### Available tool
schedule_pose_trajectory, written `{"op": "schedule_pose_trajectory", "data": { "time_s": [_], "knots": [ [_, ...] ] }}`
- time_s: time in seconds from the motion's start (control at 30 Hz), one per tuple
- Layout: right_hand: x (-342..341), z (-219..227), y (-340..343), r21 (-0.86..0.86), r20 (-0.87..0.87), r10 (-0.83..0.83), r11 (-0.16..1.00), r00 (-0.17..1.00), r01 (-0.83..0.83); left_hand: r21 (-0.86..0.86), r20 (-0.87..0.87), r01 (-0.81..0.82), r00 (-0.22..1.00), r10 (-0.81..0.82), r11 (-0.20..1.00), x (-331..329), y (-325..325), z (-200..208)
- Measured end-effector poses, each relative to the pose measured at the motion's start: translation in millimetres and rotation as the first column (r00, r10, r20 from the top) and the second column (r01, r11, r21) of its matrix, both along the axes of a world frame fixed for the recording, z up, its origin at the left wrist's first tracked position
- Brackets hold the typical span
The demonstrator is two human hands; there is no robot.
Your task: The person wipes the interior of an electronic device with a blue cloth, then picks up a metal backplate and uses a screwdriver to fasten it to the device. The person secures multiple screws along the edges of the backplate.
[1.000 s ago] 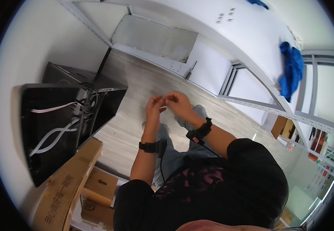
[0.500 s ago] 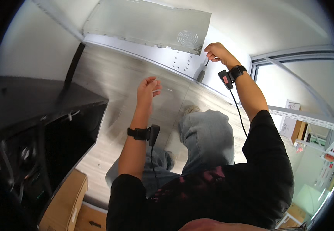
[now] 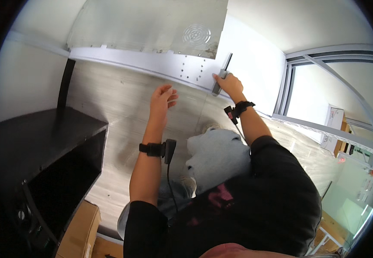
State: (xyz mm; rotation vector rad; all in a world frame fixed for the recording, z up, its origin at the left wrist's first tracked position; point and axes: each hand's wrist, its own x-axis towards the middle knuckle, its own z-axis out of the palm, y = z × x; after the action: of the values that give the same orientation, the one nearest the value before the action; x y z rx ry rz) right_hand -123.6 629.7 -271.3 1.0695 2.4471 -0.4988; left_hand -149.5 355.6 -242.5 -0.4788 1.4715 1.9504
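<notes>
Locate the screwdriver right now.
Head view, upper centre-right: the screwdriver is in the right hand, against the white rail below the metal panel.

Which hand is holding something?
The right hand. It grips a dark tool against the pale rail. The left hand is open in the air, holding nothing.

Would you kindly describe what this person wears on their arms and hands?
Both hands are bare. Each forearm is bare below a black sleeve. The left wrist carries a black band with a small black box and a hanging cable; the right wrist has a similar black band.
</notes>
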Motion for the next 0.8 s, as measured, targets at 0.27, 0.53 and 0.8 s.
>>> {"op": "schedule_pose_trajectory", "data": {
  "time_s": [0.27, 0.53, 0.8],
  "knots": [
    [-16, -31, 24, -0.098, -0.289, -0.122, 0.990, 0.950, 0.097, -0.033, 0.086, 0.047, 0.995, -0.044, 0.998, -9, 17, -15],
    [-80, -42, 67, -0.783, -0.342, -0.549, 0.616, 0.763, 0.092, 0.202, 0.048, 0.054, 0.997, -0.065, 0.978, -24, 41, -19],
    [-125, -27, 56, -0.511, -0.445, -0.277, 0.859, 0.852, 0.012, 0.261, 0.060, 0.024, 0.997, -0.041, 0.965, -55, 87, -4]
  ]
}}
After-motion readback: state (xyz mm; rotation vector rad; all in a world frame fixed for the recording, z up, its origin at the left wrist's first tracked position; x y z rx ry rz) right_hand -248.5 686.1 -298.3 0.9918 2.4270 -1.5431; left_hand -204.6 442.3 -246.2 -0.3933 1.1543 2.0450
